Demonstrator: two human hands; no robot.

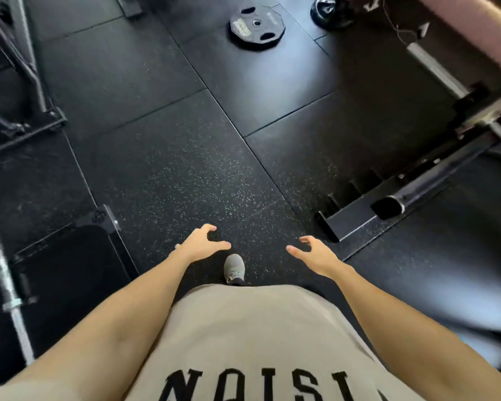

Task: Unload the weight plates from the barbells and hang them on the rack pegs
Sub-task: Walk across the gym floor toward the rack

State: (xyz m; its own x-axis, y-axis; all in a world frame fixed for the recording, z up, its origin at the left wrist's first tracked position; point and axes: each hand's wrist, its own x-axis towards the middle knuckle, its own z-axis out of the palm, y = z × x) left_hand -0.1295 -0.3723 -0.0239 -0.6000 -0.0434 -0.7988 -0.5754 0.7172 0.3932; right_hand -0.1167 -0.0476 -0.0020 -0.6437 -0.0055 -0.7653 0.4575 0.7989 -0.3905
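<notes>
fingers loosely curled, apart, both hands [198, 246] [315, 254] empty; octagonal blk plate [256, 26] flat on speckled rubber floor [185, 175].

We are in a gym: black speckled rubber floor tiles [185, 175], a weight plate [257, 26] lying flat, a barbell [8, 287] sleeve, steel rack frames [402, 198]

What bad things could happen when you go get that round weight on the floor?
The weight plate lies flat on the floor, so fingers could get pinched sliding under its edge, or it could drop on the shoe. Both the left hand and the right hand are empty, so neither holds it yet. The black rack foot sticks out low on the right and might trip a step.
</notes>
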